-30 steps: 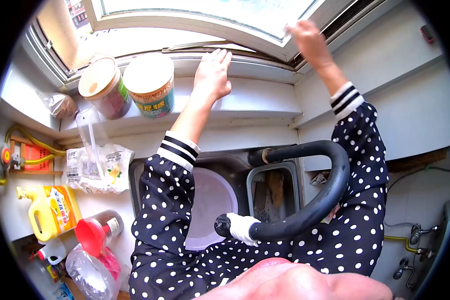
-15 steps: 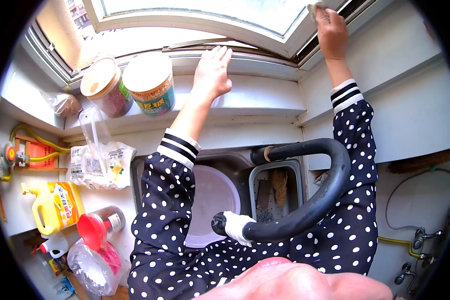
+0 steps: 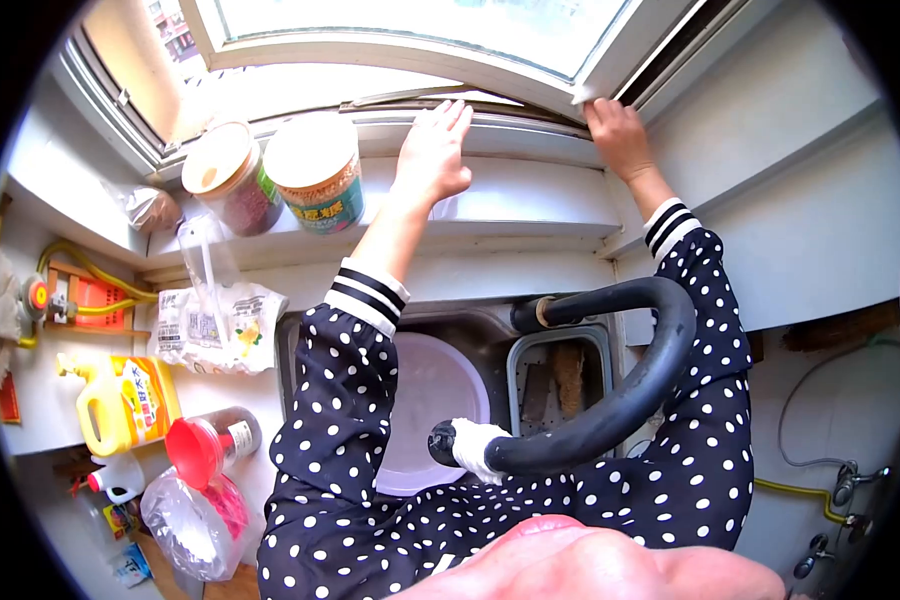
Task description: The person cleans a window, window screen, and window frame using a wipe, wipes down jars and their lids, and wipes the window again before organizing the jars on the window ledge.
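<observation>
My left hand [image 3: 433, 150] lies with its fingers stretched out on the lower rail of the window frame. Nothing is in it. At the lower right corner of the tilted window sash [image 3: 390, 67], my right hand [image 3: 620, 135] is closed on a small pale cloth [image 3: 581, 95]. Most of the cloth is hidden by the fingers or washed out by light. It touches the sash's corner. Left of my left hand, a jar with a pale lid and a green label [image 3: 317, 175] stands on the sill, with a second lidded jar [image 3: 230, 180] beside it.
Below me is a sink with a lilac basin [image 3: 435, 400] and a grey strainer basket [image 3: 560, 430]. A thick black curved tap hose [image 3: 670, 370] arches over it. On the left counter are a yellow detergent jug [image 3: 120, 405], a red-lidded jar [image 3: 210, 447] and a wipes pack [image 3: 235, 325].
My right hand has moved down and left with the cloth, from the sash's right side to its lower corner. My left hand stays on the rail. The view has shifted slightly.
</observation>
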Available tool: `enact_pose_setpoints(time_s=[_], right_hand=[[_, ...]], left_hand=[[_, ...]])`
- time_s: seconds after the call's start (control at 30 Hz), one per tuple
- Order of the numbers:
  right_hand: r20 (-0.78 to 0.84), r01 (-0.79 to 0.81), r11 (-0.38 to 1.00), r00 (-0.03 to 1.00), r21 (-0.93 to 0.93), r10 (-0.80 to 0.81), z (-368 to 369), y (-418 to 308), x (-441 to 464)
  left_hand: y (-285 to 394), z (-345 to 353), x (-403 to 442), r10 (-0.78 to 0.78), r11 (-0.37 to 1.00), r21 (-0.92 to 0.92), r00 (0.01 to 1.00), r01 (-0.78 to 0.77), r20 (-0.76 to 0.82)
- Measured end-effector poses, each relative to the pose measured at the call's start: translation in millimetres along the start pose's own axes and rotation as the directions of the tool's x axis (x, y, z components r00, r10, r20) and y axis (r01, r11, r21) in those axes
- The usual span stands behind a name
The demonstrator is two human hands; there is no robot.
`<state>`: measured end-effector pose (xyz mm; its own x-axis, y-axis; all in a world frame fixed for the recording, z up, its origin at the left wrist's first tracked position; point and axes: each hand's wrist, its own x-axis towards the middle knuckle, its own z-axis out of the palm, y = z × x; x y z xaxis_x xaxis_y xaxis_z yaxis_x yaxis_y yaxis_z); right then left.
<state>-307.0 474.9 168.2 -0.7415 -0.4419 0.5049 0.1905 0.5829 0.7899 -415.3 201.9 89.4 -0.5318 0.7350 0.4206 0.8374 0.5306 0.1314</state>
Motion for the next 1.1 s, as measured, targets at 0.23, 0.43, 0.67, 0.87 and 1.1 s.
enact_pose_setpoints(time_s=[0.23, 0.43, 0.67, 0.87, 1.1], right_hand=[[-0.107, -0.168, 0.986, 0.98, 0.018, 0.169, -2.2, 24.6, 22.7], [-0.108, 0.107, 0.994, 0.988, -0.001, -0.106, 5.5, 5.4, 18.5], [-0.155, -0.349, 0.906, 0.935, -0.241, 0.319, -1.9, 39.8, 47.5], [-0.148, -0.44, 0.866, 0.897, -0.238, 0.416, -16.5, 111.7, 77.9], [-0.006, -0.246, 0.951, 0.968, -0.185, 0.25, -9.7, 37.0, 36.9]], left_hand=[[2.6, -3.6, -1.4, -0.002, 1.0, 0.03, 1.0, 0.002, 0.009], [-1.2, -1.8, -4.1, 0.032, 0.999, 0.032, 0.999, -0.032, 0.009], [2.1, -4.8, -2.1, 0.009, 0.999, 0.03, 1.0, -0.01, 0.015], [0.9, -2.1, -2.1, 0.016, 0.999, 0.051, 1.0, -0.017, 0.026], [2.0, -7.2, 0.2, 0.013, 0.998, 0.055, 0.998, -0.016, 0.058]])
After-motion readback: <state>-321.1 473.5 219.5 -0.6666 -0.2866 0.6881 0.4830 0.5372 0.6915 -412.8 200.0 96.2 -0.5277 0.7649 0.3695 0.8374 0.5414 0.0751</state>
